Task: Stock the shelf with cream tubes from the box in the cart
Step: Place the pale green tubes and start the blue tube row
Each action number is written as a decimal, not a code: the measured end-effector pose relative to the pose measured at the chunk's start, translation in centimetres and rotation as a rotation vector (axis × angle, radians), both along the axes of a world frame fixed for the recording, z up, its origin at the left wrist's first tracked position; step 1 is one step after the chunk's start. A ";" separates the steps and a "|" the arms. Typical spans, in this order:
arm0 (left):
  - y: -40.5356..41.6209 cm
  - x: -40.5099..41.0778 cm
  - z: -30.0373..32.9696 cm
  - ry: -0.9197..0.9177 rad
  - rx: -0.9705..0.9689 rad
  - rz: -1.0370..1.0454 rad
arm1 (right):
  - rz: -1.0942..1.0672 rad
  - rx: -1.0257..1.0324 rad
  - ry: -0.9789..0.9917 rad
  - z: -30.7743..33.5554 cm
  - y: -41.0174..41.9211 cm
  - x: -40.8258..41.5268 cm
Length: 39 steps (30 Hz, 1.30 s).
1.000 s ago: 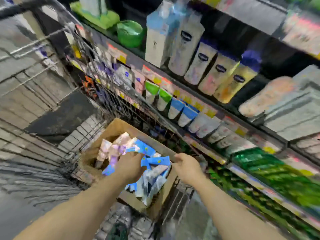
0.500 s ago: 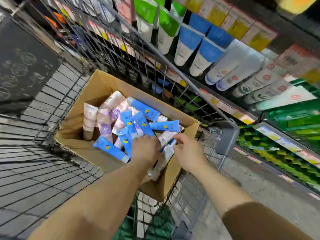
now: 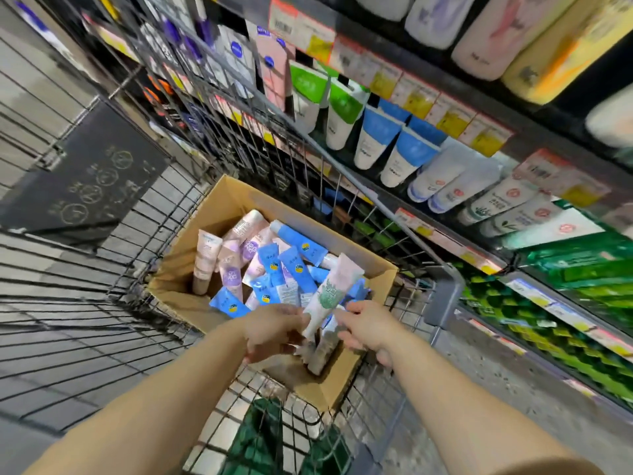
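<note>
- The left hand is over the near end of the cardboard box; its fingers are curled around the lower part of a white tube with green print.
- This tube stands tilted, its flat end pointing up above the other tubes.
- The right hand is just beside the tube; whether its fingers touch it I cannot tell.
- The box sits in the wire cart, full of blue tubes and pink tubes.
- The shelf with standing tubes is to the right.
</note>
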<state>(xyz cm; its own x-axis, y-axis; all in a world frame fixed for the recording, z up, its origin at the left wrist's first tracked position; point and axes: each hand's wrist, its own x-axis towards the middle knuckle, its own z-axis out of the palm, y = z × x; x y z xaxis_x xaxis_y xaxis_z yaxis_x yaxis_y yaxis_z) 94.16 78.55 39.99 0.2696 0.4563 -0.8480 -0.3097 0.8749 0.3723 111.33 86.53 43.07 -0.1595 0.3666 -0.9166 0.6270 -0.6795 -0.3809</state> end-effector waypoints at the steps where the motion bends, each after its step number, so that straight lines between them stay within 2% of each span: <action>1: -0.1 0.0 0.4 -0.088 0.009 0.040 | -0.061 -0.073 0.048 0.3 -0.1 -0.2; 4: -0.3 0.5 1.1 -0.213 0.069 0.037 | -0.107 -0.124 0.176 0.5 0.1 -0.4; 8: -0.3 1.7 0.3 -0.168 0.045 0.059 | -0.098 0.042 0.199 -0.1 0.6 -0.3; 10: -0.1 2.3 -0.9 -0.034 0.028 0.035 | -0.132 0.126 0.162 -0.5 1.0 0.2; 13: -0.3 3.6 -3.4 0.383 0.061 -0.167 | -0.183 0.177 0.137 -1.4 1.7 1.2; 15: -0.5 4.9 -4.3 0.553 0.089 -0.257 | -0.200 0.190 0.130 -1.9 2.0 1.7; 19: -0.8 7.2 -5.8 0.713 0.144 -0.428 | -0.208 0.199 0.128 -2.5 2.3 2.3; 27: -1.3 10.1 -7.6 0.907 0.137 -0.570 | -0.172 0.214 0.143 -2.7 2.2 2.5; 32: -1.2 8.9 -7.0 0.816 0.082 -0.449 | -0.088 0.239 0.146 -2.2 1.8 2.5; 39: -1.4 3.8 -3.8 0.504 0.129 0.049 | -0.092 0.190 0.125 -0.8 1.6 1.7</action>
<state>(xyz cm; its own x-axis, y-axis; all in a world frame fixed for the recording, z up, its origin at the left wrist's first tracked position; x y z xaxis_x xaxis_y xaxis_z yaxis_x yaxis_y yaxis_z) 97.92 77.20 36.18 -0.1821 0.5671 -0.8033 -0.1040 0.8012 0.5892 113.03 88.13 42.23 -0.2255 0.5486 -0.8051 0.5057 -0.6404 -0.5780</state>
